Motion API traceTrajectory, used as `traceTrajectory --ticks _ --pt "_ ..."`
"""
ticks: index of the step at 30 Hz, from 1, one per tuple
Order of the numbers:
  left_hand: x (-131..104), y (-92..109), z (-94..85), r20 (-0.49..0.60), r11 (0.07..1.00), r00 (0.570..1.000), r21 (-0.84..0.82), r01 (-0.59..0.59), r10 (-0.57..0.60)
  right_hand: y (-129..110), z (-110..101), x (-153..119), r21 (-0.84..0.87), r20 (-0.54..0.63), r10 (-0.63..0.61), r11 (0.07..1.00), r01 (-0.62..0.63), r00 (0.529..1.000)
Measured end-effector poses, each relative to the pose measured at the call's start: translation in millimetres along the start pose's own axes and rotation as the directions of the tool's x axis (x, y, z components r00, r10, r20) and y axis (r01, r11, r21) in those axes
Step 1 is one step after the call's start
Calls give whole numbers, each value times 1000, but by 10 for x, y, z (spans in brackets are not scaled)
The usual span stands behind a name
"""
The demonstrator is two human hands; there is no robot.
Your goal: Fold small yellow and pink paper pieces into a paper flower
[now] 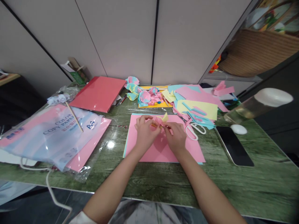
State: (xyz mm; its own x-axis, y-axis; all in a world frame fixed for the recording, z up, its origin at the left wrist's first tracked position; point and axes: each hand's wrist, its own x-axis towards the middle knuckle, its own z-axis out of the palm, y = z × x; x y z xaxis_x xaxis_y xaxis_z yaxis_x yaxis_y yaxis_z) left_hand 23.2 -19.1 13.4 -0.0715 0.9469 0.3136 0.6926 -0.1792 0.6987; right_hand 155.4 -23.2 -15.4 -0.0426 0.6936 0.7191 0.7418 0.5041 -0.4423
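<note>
A small folded piece of pink and yellow paper (161,121) is pinched betw. the fingertips of both hands, above the large pink paper sheet (161,146) laid flat on the green wood-grain table (233,183). L. hand (145,132) is closed on the piece's left end; r. hand (176,137) is closed on its right end, so the piece sits just beyond the knuckles, at centre. White-handled scissors (195,130) are seen just right of the r. hand. A black smartphone (233,145) lies further right. A clear packet of coloured copy paper (53,137) is placed well to the left.
</note>
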Motion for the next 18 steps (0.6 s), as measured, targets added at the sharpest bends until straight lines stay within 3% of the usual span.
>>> traceTrajectory --ticks 13,18 --pt "-2 -23 50 35 998 998 -28 59 -58 -9 32 -36 -108 -8 -114 988 113 993" --pt "-9 -2 46 6 994 1000 108 20 -21 8 103 -75 -138 -32 -96 986 91 995"
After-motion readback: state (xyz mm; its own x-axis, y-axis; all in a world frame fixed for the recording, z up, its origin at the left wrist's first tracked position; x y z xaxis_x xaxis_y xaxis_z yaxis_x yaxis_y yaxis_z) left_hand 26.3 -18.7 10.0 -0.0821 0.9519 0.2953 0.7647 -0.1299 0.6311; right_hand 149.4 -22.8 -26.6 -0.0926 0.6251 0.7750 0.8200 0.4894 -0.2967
